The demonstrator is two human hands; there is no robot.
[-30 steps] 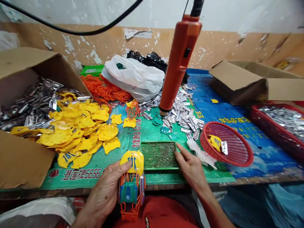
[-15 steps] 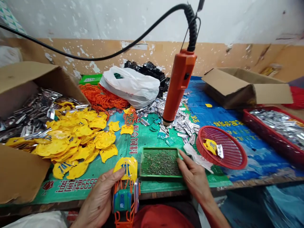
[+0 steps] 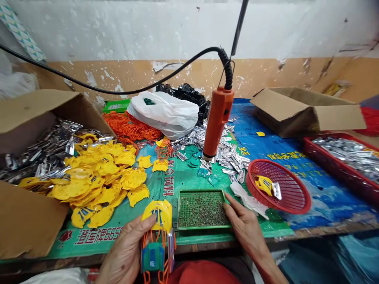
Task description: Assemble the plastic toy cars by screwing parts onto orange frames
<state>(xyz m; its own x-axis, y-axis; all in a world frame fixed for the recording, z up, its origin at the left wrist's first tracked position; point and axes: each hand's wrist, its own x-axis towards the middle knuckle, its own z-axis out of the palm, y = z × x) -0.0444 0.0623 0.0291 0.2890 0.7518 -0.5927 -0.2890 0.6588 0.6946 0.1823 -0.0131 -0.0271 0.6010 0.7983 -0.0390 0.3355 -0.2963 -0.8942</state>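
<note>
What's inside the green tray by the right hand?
The green tray holds a dense layer of small greyish-brown pieces, too small to identify. They cover its floor, so the bottom can't be seen. The right hand is at its edge.

We're live from the person's head, one camera pointing forward and down! It's close over the left hand (image 3: pixel 127 252) and right hand (image 3: pixel 244 232), with the bench (image 3: pixel 189 177) and wall (image 3: pixel 148 35) beyond.

Glossy yellow plastic pieces (image 3: pixel 133 178); matt cardboard box (image 3: pixel 29 110); seemingly foil strips (image 3: pixel 233 159).
</note>
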